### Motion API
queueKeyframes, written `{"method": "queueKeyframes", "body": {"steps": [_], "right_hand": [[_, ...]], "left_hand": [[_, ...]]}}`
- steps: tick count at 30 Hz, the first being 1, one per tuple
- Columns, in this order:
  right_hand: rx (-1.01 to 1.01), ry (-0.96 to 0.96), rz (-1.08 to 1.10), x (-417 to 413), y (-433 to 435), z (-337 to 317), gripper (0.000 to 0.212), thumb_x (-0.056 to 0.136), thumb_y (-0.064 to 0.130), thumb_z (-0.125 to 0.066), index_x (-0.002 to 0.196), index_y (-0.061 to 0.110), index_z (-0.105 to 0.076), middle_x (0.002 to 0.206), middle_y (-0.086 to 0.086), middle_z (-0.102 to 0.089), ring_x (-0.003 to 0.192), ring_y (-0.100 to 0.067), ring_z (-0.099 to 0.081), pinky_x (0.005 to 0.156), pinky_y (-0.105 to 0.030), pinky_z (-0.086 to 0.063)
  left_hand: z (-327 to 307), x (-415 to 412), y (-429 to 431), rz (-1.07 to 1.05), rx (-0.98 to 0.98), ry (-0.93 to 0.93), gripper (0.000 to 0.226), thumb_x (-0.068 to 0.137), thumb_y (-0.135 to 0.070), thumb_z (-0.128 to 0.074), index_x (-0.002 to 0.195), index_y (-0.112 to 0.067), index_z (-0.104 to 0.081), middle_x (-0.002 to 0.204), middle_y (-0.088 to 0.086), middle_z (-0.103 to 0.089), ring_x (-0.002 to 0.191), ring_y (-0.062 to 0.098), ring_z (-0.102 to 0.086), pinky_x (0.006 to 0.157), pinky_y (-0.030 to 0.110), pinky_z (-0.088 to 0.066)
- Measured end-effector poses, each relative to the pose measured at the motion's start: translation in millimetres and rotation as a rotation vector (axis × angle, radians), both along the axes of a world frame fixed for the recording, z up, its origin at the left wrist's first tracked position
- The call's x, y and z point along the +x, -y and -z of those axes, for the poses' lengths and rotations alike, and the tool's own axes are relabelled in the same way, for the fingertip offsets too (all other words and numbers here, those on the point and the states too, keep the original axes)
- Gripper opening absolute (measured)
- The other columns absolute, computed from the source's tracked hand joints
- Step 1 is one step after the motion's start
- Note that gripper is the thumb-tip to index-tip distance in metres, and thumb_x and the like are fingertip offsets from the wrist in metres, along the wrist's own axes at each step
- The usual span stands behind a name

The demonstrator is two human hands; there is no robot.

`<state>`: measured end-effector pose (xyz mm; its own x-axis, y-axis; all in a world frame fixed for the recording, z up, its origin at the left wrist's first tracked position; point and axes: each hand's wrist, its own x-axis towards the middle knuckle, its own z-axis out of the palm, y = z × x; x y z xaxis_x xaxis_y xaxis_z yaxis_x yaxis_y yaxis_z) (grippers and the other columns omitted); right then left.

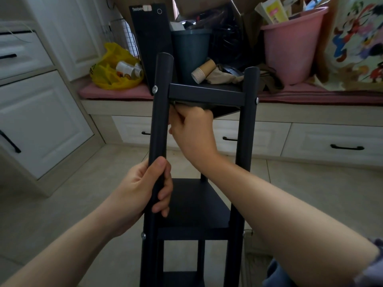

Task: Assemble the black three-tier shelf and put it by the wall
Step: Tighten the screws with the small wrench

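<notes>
Left hand [143,189] fingers [164,194] wrap shelf post [160,112]; right hand [192,129] touches top tier [207,91].

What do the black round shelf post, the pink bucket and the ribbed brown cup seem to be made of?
The black round shelf post looks like painted metal tube: matte, faint sheen. The pink bucket looks like plastic: smooth, moulded rim. The ribbed brown cup looks like paper: corrugated wall.
</notes>
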<state>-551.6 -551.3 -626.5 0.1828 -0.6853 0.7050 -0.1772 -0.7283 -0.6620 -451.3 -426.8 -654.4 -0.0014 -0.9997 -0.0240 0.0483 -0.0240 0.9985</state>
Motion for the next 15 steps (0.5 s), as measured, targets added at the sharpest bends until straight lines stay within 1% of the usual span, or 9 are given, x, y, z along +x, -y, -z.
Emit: {"method": "queueKeyframes", "body": {"steps": [2, 3, 5, 6, 7, 9, 11, 12, 15], "right_hand": [[0.059, -0.049, -0.028, -1, -1, -1, 0.022, 0.099, 0.011, -0.055, 0.087, 0.001, -0.071, 0.075, -0.009, -0.071, 0.069, -0.019, -0.069, 0.065, -0.039, -0.058], [0.098, -0.074, -0.040, -2, -2, -1, 0.024, 0.099, 0.012, -0.055, 0.084, 0.003, -0.071, 0.072, -0.008, -0.070, 0.066, -0.018, -0.069, 0.064, -0.039, -0.057], [0.148, -0.114, -0.050, -5, -3, -3, 0.029, 0.097, 0.014, -0.055, 0.073, 0.007, -0.069, 0.063, -0.007, -0.067, 0.057, -0.017, -0.066, 0.062, -0.037, -0.056], [0.155, -0.119, -0.056, -7, -4, -3, 0.032, 0.096, 0.014, -0.055, 0.067, 0.010, -0.066, 0.059, -0.005, -0.065, 0.054, -0.015, -0.064, 0.060, -0.033, -0.055], [0.150, -0.114, -0.059, -9, -5, -5, 0.035, 0.096, 0.013, -0.055, 0.061, 0.013, -0.062, 0.055, -0.003, -0.062, 0.052, -0.012, -0.062, 0.055, -0.026, -0.052], [0.124, -0.091, -0.054, -12, -7, -9, 0.043, 0.093, 0.009, -0.056, 0.053, 0.021, -0.052, 0.047, 0.007, -0.052, 0.045, -0.005, -0.054, 0.047, -0.010, -0.037], [0.120, -0.060, -0.047, -14, -8, -13, 0.050, 0.091, 0.005, -0.056, 0.047, 0.026, -0.043, 0.038, 0.012, -0.042, 0.041, -0.002, -0.049, 0.043, -0.006, -0.031], [0.118, -0.046, -0.047, -15, -8, -15, 0.052, 0.090, 0.005, -0.057, 0.046, 0.028, -0.041, 0.035, 0.013, -0.040, 0.039, 0.000, -0.048, 0.042, -0.006, -0.030], [0.097, -0.030, -0.048, -15, -9, -18, 0.052, 0.091, 0.006, -0.058, 0.046, 0.028, -0.042, 0.037, 0.015, -0.038, 0.041, 0.002, -0.049, 0.043, -0.005, -0.031]], "left_hand": [[0, 1, 0, -0.014, -0.003, 0.009, 0.039, 0.082, -0.059, -0.058, 0.073, -0.021, -0.057, 0.056, 0.004, -0.042, 0.039, 0.015, -0.038, 0.045, 0.030, -0.047], [0, 1, 1, -0.024, -0.005, 0.011, 0.039, 0.082, -0.059, -0.058, 0.072, -0.021, -0.057, 0.056, 0.004, -0.041, 0.039, 0.015, -0.038, 0.045, 0.029, -0.048], [-1, 0, 1, -0.038, -0.007, 0.009, 0.040, 0.082, -0.060, -0.058, 0.072, -0.022, -0.057, 0.056, 0.004, -0.041, 0.038, 0.014, -0.038, 0.045, 0.030, -0.047], [-1, 0, 1, -0.040, -0.009, 0.008, 0.040, 0.080, -0.061, -0.059, 0.071, -0.022, -0.058, 0.056, 0.004, -0.041, 0.038, 0.014, -0.038, 0.045, 0.030, -0.047], [-2, 0, 1, -0.040, -0.010, 0.009, 0.041, 0.079, -0.062, -0.059, 0.072, -0.022, -0.058, 0.056, 0.004, -0.042, 0.038, 0.014, -0.038, 0.045, 0.029, -0.047], [-3, -2, 1, -0.043, -0.011, 0.011, 0.041, 0.078, -0.062, -0.060, 0.072, -0.021, -0.058, 0.055, 0.003, -0.042, 0.039, 0.014, -0.038, 0.044, 0.029, -0.047], [-3, -3, 1, -0.051, -0.011, 0.005, 0.045, 0.081, -0.063, -0.061, 0.073, -0.020, -0.057, 0.055, 0.003, -0.042, 0.039, 0.014, -0.038, 0.044, 0.029, -0.048], [-3, -4, 1, -0.058, -0.008, 0.003, 0.047, 0.085, -0.064, -0.061, 0.074, -0.018, -0.056, 0.056, 0.003, -0.042, 0.039, 0.014, -0.038, 0.045, 0.028, -0.048], [-4, -5, 1, -0.066, -0.012, 0.009, 0.048, 0.082, -0.058, -0.057, 0.082, -0.010, -0.050, 0.056, 0.004, -0.041, 0.039, 0.014, -0.038, 0.045, 0.028, -0.048]]}}
